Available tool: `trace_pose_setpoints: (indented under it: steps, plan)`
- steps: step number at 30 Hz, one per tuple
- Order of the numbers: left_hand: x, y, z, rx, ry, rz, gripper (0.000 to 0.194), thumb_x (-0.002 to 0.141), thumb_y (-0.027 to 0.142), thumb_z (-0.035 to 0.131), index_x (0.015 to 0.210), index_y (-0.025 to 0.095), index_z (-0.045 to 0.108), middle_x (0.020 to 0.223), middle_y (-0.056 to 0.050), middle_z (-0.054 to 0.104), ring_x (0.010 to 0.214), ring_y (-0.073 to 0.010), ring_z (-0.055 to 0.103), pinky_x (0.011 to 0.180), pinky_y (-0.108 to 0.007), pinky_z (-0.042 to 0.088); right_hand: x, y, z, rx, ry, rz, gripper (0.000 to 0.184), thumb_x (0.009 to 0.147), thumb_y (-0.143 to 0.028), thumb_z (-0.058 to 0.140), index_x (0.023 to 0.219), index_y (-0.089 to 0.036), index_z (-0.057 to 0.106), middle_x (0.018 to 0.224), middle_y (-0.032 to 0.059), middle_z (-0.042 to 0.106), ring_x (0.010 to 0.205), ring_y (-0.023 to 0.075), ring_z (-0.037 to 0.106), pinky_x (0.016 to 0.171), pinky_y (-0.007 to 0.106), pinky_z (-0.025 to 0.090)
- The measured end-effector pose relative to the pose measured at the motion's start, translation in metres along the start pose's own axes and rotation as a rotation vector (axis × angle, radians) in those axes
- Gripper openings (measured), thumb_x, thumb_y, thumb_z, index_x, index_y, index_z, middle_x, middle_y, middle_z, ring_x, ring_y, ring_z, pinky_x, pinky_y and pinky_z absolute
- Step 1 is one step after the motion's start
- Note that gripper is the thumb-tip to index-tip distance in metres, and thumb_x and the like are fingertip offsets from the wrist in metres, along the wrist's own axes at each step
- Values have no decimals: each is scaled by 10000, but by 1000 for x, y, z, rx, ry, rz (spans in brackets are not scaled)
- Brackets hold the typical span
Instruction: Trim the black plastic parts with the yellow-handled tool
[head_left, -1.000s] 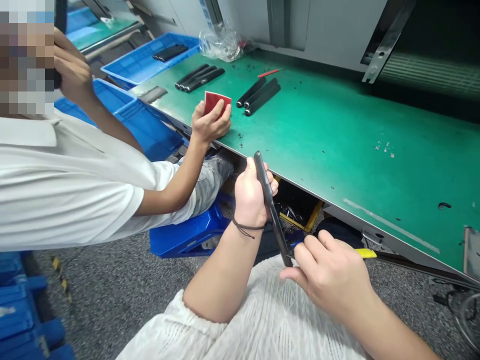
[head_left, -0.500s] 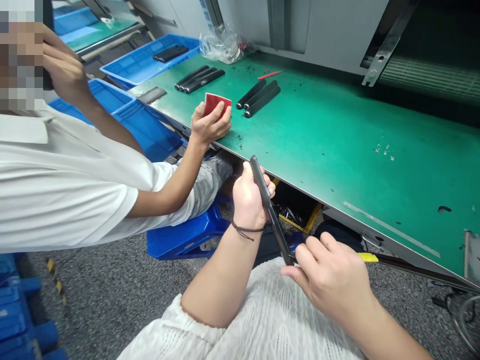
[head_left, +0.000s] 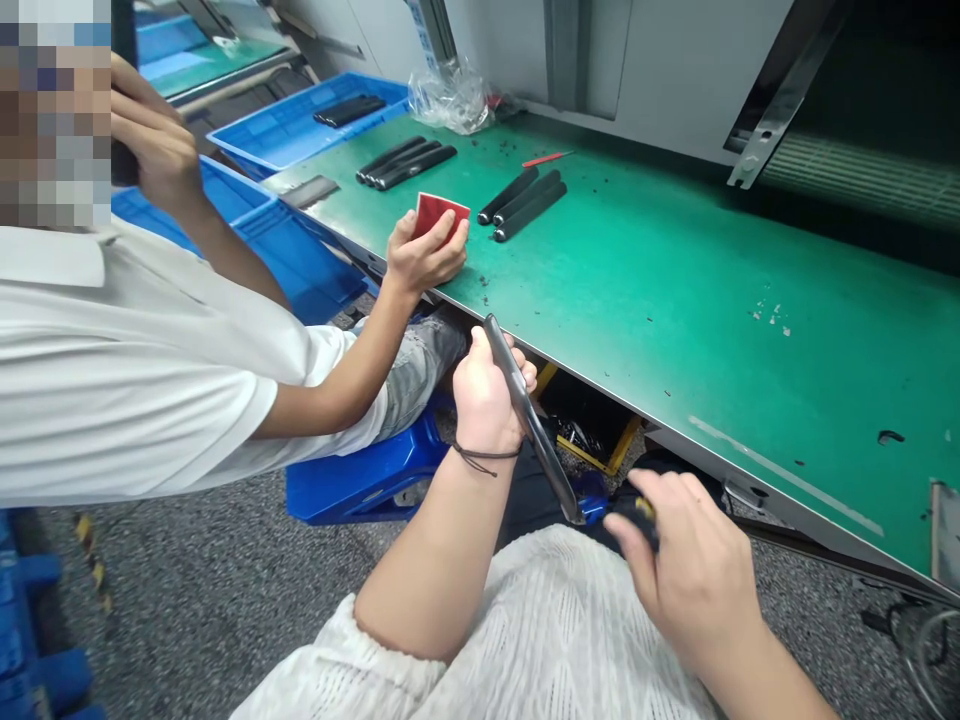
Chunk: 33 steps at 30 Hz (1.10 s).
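My left hand (head_left: 486, 392) is wrapped round a long black tube-like piece (head_left: 536, 430), which slants down toward my lap below the table edge. Just beyond the tube's lower end is my right hand (head_left: 694, 560), its thumb apart from its bent fingers. A small yellow part of a tool (head_left: 645, 508) shows by those fingers; the rest of it is hidden, so its kind is unclear. The right hand does not touch the tube. On the green table (head_left: 675, 300) lie three similar black pieces (head_left: 529, 205), with several more (head_left: 405, 162) farther left.
A co-worker on the left holds a red square sheet (head_left: 442, 218) over the table edge. Blue bins (head_left: 247, 140) stand behind, beside a clear plastic bag (head_left: 454, 98). A thin red tool (head_left: 546, 159) and black scraps (head_left: 890, 437) lie on the table. A yellow-edged box (head_left: 615, 450) sits underneath.
My right hand has drawn away from the tube's lower end, moving right and slightly down, with its fingers more spread. The tube in my left hand has shifted slightly left.
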<state>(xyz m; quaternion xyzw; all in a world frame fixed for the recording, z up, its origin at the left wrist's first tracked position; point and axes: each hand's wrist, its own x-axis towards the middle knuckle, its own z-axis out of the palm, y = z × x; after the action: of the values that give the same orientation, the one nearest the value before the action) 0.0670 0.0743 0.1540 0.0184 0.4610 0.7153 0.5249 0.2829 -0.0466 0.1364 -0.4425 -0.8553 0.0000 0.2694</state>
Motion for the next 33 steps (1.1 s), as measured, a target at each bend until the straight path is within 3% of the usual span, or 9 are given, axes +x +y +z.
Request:
trace_pose_setpoints:
  steps: [7, 11, 13, 15, 19, 21, 25, 30, 33]
  plan:
    - [6, -2, -3, -24, 31, 4, 482, 1064, 546, 521, 747, 183, 527, 508, 72, 385, 357, -81, 373, 360, -172, 316, -21, 28, 18, -395, -316, 94, 959, 742, 96, 440, 1620, -285, 383, 724, -17, 510, 494, 155, 421, 458, 289, 158]
    - [6, 2, -2, -14, 49, -1, 488, 1118, 463, 401, 738, 181, 518, 497, 66, 377, 359, -85, 367, 364, -177, 307, -14, 21, 11, -243, -238, 136, 513, 991, -127, 488, 1503, -148, 506, 791, 22, 599, 643, 186, 578, 486, 291, 304]
    - [6, 4, -2, -9, 55, -3, 483, 1123, 452, 383, 744, 182, 515, 497, 64, 382, 361, -90, 371, 362, -181, 304, -9, 17, 7, -158, -133, 147, 213, 1060, -297, 524, 1051, -159, 685, 702, 12, 561, 648, 178, 556, 529, 306, 334]
    - [7, 6, -2, -5, 61, -10, 479, 1124, 453, 374, 754, 184, 513, 499, 65, 386, 361, -90, 376, 362, -179, 302, -5, 16, 4, -93, -75, 156, 373, 1065, -331, 547, 715, -205, 566, 610, -9, 477, 588, 152, 478, 533, 311, 312]
    - [8, 5, -3, -7, 73, -23, 473, 1123, 458, 370, 761, 187, 510, 500, 67, 379, 354, -91, 371, 361, -179, 297, 1, 10, 2, 186, -171, 223, 199, 1058, -259, 529, 1177, -193, 674, 851, 21, 644, 614, 134, 530, 517, 273, 392]
    - [9, 3, -4, -7, 71, -25, 466, 1118, 461, 380, 768, 187, 517, 502, 65, 382, 357, -95, 376, 362, -182, 303, 6, 0, 2, 418, -198, 271, 383, 1028, -292, 619, 1402, -218, 582, 971, 37, 679, 693, 145, 598, 551, 267, 459]
    - [8, -2, -4, -18, 17, -56, 452, 1094, 509, 443, 786, 187, 520, 510, 73, 380, 368, -93, 378, 370, -179, 294, 17, -20, 8, 750, -114, 270, 41, 985, -250, 688, 986, -219, 661, 820, 1, 631, 691, 143, 590, 592, 273, 449]
    - [-14, -5, -7, -11, -181, 27, 513, 1006, 644, 564, 869, 153, 620, 541, 57, 435, 454, -108, 463, 438, -186, 368, 23, -24, 18, 730, -61, 162, 245, 1005, -188, 597, 770, -209, 530, 701, -20, 537, 595, 112, 514, 529, 245, 372]
    - [-38, -16, -15, 134, -417, 113, 570, 949, 653, 663, 1183, 133, 666, 674, 21, 549, 555, -124, 542, 495, -208, 419, 26, -22, 17, 574, -9, 37, 229, 1018, -131, 530, 803, -204, 555, 711, -8, 567, 599, 115, 530, 551, 236, 403]
